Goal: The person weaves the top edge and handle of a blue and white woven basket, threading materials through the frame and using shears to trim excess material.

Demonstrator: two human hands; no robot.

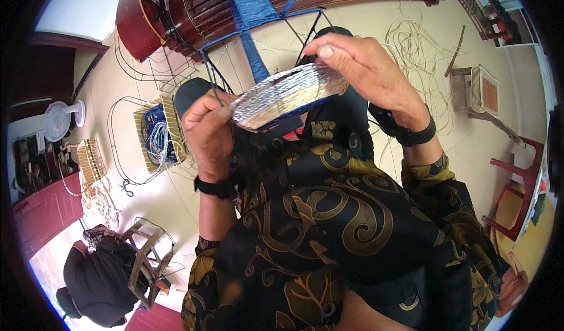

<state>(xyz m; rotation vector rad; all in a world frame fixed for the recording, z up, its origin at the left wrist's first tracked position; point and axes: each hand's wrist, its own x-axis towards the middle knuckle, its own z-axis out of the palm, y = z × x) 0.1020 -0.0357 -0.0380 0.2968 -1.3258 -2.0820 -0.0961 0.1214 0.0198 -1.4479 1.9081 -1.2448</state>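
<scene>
Over tiled floor, silvery woven panel (288, 96)

The weave (288, 94) is silver-grey with blue strands, the strap (251, 19) blue, the blouse (329, 225) black with gold swirls.

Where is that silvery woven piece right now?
In the head view, the silvery woven piece sits upper centre, held between the left hand and right hand, just below the blue wire frame.
</scene>
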